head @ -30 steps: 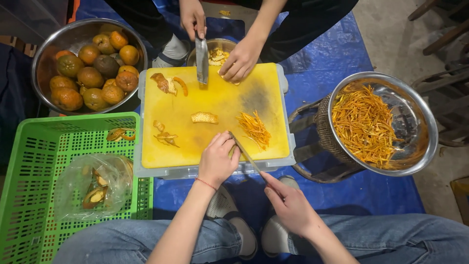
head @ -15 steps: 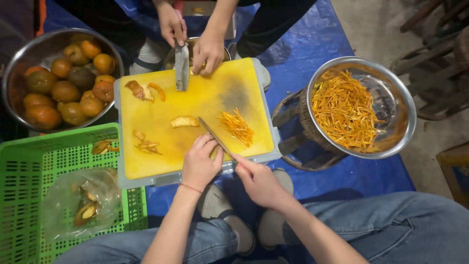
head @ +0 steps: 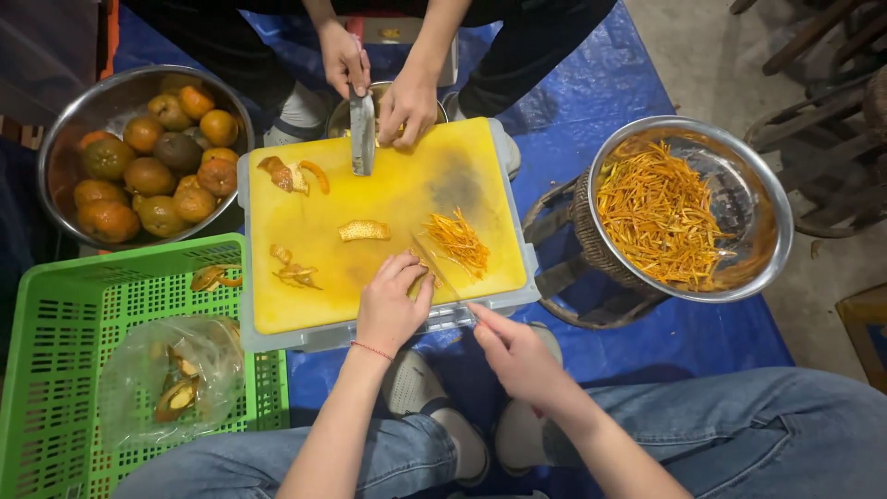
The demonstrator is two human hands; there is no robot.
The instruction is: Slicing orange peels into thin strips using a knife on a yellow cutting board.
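Pressing down near the front edge of the yellow cutting board (head: 388, 199), the left hand (head: 393, 310) has its fingers curled over a piece of citrus peel (head: 418, 283) (greenish, mostly hidden under the fingertips). The right hand (head: 519, 356) is closed around the handle of a knife (head: 434, 268), whose thin blade angles up and away across the board, close beside the left fingertips. Just beyond the blade lies a small pile of shredded peel (head: 459, 242); another peel piece (head: 363, 230) sits mid-board and more scraps (head: 294, 274) lie to the left. Across the board, another person's hands (head: 379, 83) hold a cleaver (head: 362, 134) upright with its edge on the board. A steel bowl of whole citrus fruit (head: 148, 171) stands at the far left, a green plastic crate (head: 55, 370) with a bag of scraps at the near left, and a steel bowl of orange peel strips (head: 661, 212) rests on a basket at the right. Risk, as judged: the blade runs right beside the curled fingers, so a slip on waxy peel could nick a fingertip; the board overhangs toward the knees, so hard pressure at its edge might tip it.
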